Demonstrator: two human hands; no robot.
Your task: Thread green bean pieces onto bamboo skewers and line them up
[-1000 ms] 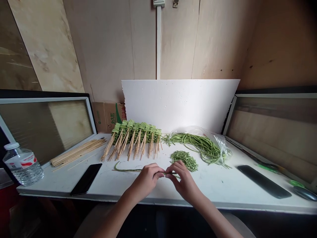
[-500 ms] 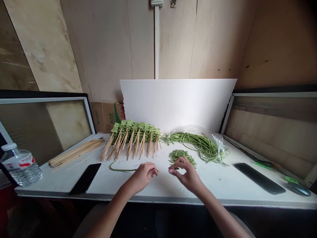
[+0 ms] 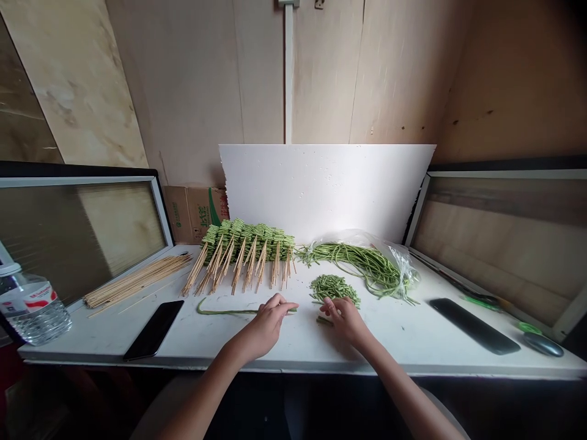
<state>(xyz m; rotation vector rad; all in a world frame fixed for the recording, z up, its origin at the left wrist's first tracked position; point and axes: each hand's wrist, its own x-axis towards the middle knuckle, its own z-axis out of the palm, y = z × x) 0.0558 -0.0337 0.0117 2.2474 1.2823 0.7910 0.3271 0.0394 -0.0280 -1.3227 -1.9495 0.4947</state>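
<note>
My left hand (image 3: 269, 322) is closed on a long green bean (image 3: 224, 311). The bean's curved tail lies across the white table to the left, and its short end pokes out past my fingertips on the right. My right hand (image 3: 343, 316) is at the near edge of a pile of short cut bean pieces (image 3: 334, 285), its fingers loosely bent and slightly apart. Just below its fingertips lies a short bean piece (image 3: 324, 320); the hand partly covers the pile.
Stacked bean skewers (image 3: 250, 241) stand behind, sticks toward me. Bare bamboo sticks (image 3: 137, 281), a phone (image 3: 155, 330) and a water bottle (image 3: 32, 305) are left. Uncut long beans (image 3: 362, 261) lie in a plastic bag; a dark flat object (image 3: 474, 325) is right.
My right hand has lowered to the table beside the pile, and a short bean piece now shows under its fingers. My left hand still grips the long bean, its fingers now extended further right.
</note>
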